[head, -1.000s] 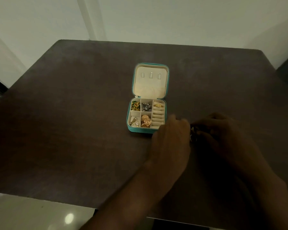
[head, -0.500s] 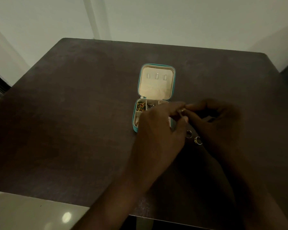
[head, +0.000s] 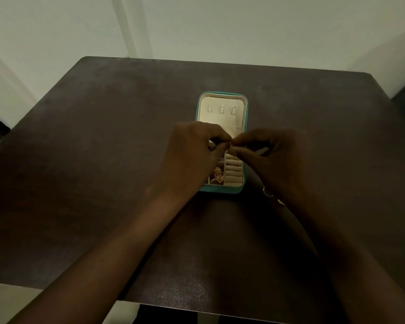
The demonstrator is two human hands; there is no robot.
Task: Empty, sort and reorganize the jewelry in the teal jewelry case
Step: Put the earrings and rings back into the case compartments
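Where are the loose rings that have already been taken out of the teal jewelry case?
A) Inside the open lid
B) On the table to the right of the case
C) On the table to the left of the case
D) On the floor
B: two small rings lie on the dark table just right of the teal jewelry case, partly hidden by the right hand.

Rings (head: 267, 192) right of case (head: 221, 189)

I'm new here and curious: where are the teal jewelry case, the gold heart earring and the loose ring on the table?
teal jewelry case (head: 220, 189): head view, front wall.
gold heart earring (head: 219, 177): head view, its middle.
loose ring (head: 267, 192): head view, its band.
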